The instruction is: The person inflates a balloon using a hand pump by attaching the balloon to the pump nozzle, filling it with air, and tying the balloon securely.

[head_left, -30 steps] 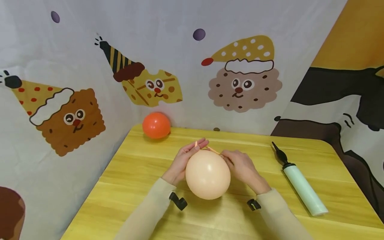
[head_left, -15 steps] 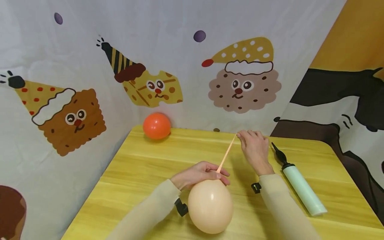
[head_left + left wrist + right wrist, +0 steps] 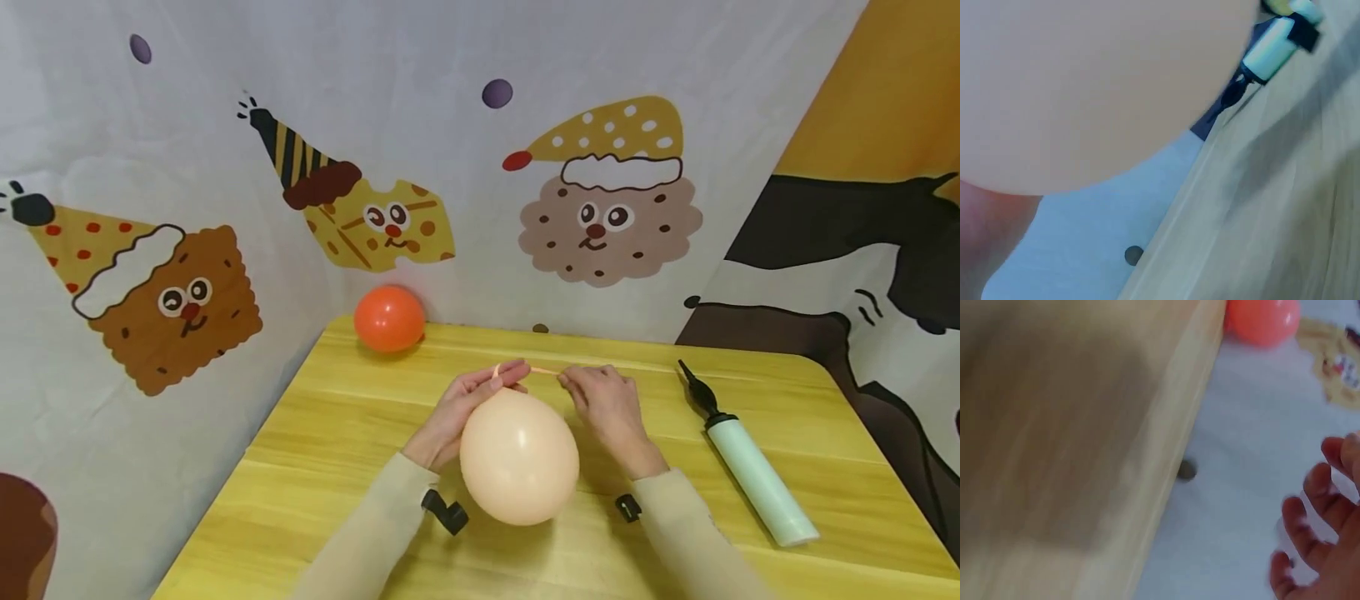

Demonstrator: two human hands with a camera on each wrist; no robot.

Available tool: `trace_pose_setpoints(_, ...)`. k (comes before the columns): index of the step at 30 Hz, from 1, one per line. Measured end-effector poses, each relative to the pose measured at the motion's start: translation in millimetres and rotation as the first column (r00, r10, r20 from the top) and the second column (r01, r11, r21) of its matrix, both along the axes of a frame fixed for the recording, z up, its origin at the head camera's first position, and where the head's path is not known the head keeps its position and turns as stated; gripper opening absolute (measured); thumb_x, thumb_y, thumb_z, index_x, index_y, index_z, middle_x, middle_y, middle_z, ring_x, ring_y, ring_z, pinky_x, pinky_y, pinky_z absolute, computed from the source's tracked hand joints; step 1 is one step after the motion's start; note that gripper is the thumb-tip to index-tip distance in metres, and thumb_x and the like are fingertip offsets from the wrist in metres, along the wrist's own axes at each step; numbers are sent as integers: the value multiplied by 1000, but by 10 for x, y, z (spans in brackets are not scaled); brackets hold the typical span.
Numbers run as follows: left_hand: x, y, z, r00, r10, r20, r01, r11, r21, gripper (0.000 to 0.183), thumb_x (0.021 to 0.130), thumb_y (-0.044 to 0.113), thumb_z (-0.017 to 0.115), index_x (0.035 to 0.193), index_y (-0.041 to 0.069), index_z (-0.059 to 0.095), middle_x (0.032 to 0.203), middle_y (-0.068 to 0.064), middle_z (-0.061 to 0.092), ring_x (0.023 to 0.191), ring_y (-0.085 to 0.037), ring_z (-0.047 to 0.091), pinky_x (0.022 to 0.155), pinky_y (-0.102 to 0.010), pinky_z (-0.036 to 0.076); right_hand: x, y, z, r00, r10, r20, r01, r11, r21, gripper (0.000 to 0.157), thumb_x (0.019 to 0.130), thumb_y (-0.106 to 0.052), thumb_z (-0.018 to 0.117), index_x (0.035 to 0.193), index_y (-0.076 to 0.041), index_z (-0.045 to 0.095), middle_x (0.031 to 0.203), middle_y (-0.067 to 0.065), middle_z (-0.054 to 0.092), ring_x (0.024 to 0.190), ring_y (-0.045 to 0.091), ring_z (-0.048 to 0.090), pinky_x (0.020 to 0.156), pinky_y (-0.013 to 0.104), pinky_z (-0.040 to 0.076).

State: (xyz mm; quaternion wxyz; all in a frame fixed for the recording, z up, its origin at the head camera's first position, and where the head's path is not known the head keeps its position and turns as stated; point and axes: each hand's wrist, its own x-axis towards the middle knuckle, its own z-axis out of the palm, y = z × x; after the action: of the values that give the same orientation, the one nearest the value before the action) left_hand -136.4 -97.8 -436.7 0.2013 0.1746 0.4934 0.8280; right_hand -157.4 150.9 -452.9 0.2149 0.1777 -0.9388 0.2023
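A peach-coloured inflated balloon (image 3: 520, 458) sits in front of me, its round body toward me. My left hand (image 3: 453, 417) holds it at the far side, thumb against the base of its neck. The stretched neck (image 3: 546, 371) shows on both sides of the left fingertips, seemingly looped behind them. Its end is pinched between thumb and fingers of my right hand (image 3: 606, 408). The balloon's body (image 3: 1085, 94) fills much of the left wrist view. In the right wrist view, the right hand's (image 3: 1329, 544) other fingers are loosely bent; the pinch is cut off.
A red-orange balloon (image 3: 389, 319) rests at the table's back left corner. On the right lies a pale green hand pump (image 3: 761, 479) with a black nozzle (image 3: 701, 390). Behind the wooden table (image 3: 337, 500) hangs a cloth printed with cartoon figures (image 3: 611, 225).
Half a second ago the neck was pulled long toward the back right. Since then my right hand has come down and left, and my left hand with the balloon has moved back and left.
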Motion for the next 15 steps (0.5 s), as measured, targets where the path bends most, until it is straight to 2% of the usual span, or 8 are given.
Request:
trace_pose_setpoints(2, -15, -15, 0, 999, 51, 7, -52, 998, 27, 52, 108, 25, 58, 151, -3, 47, 160, -10, 44, 130, -18, 57, 109, -35, 47, 130, -60, 31, 997, 77, -1, -77, 997, -3, 9, 102, -25, 68, 96, -21, 72, 94, 2, 76, 92, 34, 64, 73, 57, 46)
trace_pose_setpoints(4, -25, -15, -2, 996, 92, -10, -92, 996, 13, 47, 109, 22, 55, 150, -1, 50, 162, -13, 40, 139, -22, 51, 111, -35, 45, 231, -95, 89, 990, 142, -1, -142, 990, 16, 2, 100, -22, 71, 97, -22, 72, 94, 1, 76, 92, 31, 63, 75, 57, 46)
trace_pose_setpoints(8, -21, -13, 12, 987, 144, -65, -150, 985, -84, 41, 110, 19, 54, 145, -1, 55, 160, -15, 42, 148, -25, 40, 111, -34, 45, 353, -88, 264, 970, 240, 29, -242, 964, 110, 14, 92, -15, 78, 99, -24, 70, 95, -3, 73, 97, 27, 62, 80, 58, 47)
trace_pose_setpoints(11, -25, -28, 38, 987, 134, -93, -147, 977, -152, 41, 110, 19, 54, 144, -3, 56, 156, -14, 49, 148, -25, 41, 110, -36, 46, 409, -65, 423, 959, 281, 35, -282, 937, 205, 19, 89, -14, 81, 100, -25, 69, 93, -4, 71, 99, 26, 61, 84, 58, 48)
trace_pose_setpoints(15, -59, -50, 98, 982, 83, -171, -127, 955, -268, 39, 110, 20, 54, 143, 0, 59, 149, -10, 57, 146, -21, 44, 109, -36, 47, 464, -53, 615, 953, 303, 0, -288, 908, 303, 18, 90, -15, 81, 99, -25, 69, 91, -2, 69, 100, 28, 60, 89, 59, 48)
